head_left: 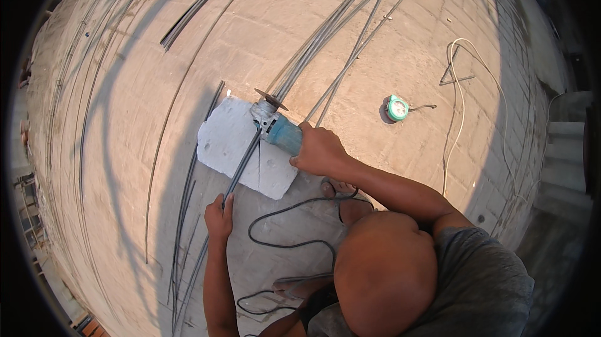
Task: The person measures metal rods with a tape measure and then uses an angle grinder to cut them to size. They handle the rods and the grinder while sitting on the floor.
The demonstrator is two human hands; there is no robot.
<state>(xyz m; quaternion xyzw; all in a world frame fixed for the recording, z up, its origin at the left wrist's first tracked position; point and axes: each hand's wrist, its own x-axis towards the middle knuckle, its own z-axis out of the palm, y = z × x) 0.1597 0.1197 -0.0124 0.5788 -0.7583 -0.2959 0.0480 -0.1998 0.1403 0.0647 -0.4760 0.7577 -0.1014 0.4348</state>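
Note:
My right hand (322, 152) is closed around the blue-green body of an angle grinder (283, 135). The grinder's thin cutting disc (271, 99) sits at its far end, over the steel rods. My left hand (218, 217) grips a few dark steel rods (241, 163) that run up across a whitish stone slab (216, 139) to the grinder head. Whether the disc touches the rods cannot be made out. The slab lies flat on the brick-paved ground, a dark line across it. More rods (188, 193) lie along its left side.
Beyond the grinder stretches a bundle of long rods (325, 30); other rods (203, 5) lie at the far left. A green tape measure (397, 109), a bent rod (457, 79) and a pale cord (464, 99) lie to the right. A black cable (282, 212) loops near my foot (341, 190).

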